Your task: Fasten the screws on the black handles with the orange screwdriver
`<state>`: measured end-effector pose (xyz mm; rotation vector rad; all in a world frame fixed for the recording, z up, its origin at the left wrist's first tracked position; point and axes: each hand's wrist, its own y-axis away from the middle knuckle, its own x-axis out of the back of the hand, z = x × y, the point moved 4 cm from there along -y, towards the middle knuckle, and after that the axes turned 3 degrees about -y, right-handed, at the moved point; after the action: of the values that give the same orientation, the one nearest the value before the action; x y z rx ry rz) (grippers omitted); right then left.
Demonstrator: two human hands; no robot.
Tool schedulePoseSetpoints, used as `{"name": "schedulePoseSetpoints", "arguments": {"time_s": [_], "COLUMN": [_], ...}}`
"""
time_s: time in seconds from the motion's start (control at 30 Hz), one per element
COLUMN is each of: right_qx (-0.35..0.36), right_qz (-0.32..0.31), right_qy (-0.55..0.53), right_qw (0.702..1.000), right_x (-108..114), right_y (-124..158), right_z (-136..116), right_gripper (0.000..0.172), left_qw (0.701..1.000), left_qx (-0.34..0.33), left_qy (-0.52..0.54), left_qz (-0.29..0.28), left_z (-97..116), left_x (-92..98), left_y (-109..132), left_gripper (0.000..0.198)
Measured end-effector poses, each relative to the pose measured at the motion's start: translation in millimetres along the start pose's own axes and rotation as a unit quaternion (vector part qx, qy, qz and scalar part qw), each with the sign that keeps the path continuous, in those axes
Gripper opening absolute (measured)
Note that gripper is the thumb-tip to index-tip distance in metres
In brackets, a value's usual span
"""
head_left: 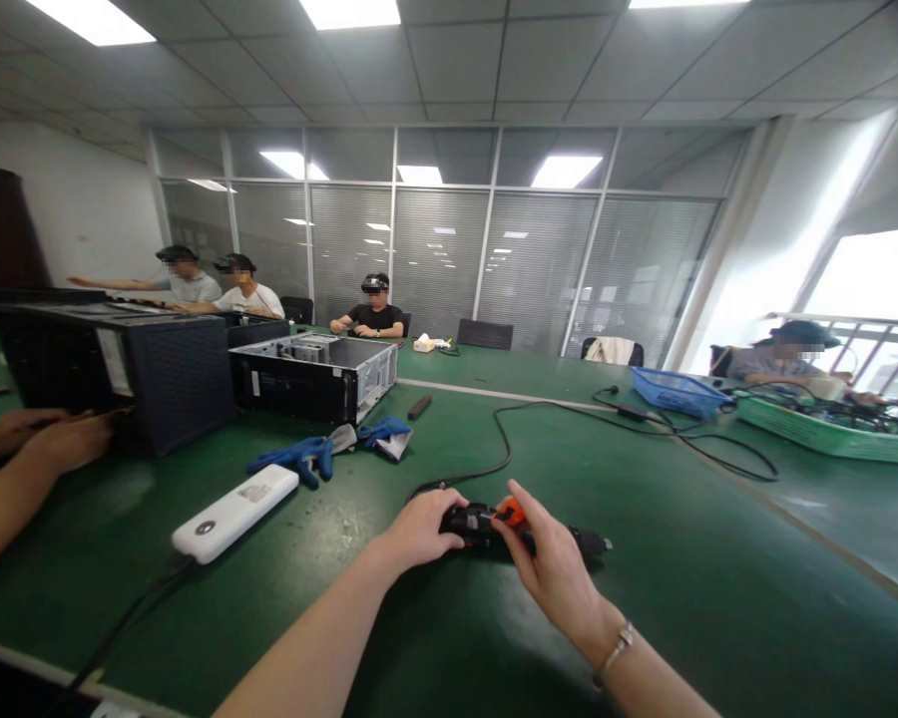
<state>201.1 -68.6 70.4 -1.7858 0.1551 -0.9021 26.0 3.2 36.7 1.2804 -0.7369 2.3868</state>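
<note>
On the green table in front of me lies a long black tool [481,523] that looks like a corded power tool, with a small metal tip at its right end. My left hand [419,529] is closed round its left end. My right hand [546,543] pinches an orange part [510,511] at the tool's middle between thumb and fingers. Whether this orange part is fixed to the tool or separate, I cannot tell. A black cord [507,439] runs from near my left hand across the table, towards the right.
A white box with a cable [235,512], blue gloves [299,459] and a dark bar [420,407] lie left. Beyond are computer cases [187,389]; another person's hands [71,439] reach into one. Blue [677,394] and green baskets [830,434] stand right. Several people sit around.
</note>
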Motion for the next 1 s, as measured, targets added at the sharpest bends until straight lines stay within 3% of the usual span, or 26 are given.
{"name": "schedulePoseSetpoints", "arguments": {"time_s": [0.3, 0.47, 0.7, 0.9, 1.0], "right_qx": [0.03, -0.003, -0.026, -0.027, -0.043], "right_qz": [-0.048, -0.019, -0.03, -0.004, -0.017], "right_qy": [-0.037, -0.037, -0.086, -0.077, -0.086], "right_qw": [0.998, 0.999, 0.996, 0.997, 0.995], "right_x": [-2.2, -0.9, -0.5, -0.7, -1.8], "right_y": [-6.8, -7.2, -7.4, -5.5, -5.1], "right_z": [-17.0, -15.5, -12.5, -8.6, -7.7], "right_gripper": [0.049, 0.038, 0.053, 0.042, 0.048], "left_qw": [1.0, 1.0, 1.0, 1.0, 1.0], "left_qx": [-0.016, -0.019, -0.023, -0.026, -0.024], "left_qy": [-0.007, -0.009, -0.008, -0.011, -0.013], "left_qz": [0.005, 0.009, 0.012, 0.014, 0.011], "left_z": [1.3, 0.4, -2.9, -3.3, -1.8], "left_x": [0.2, -0.5, -2.8, -3.2, -2.6], "left_y": [0.4, 0.1, -0.3, -0.3, 0.0], "left_gripper": [0.043, 0.043, 0.046, 0.046, 0.047]}}
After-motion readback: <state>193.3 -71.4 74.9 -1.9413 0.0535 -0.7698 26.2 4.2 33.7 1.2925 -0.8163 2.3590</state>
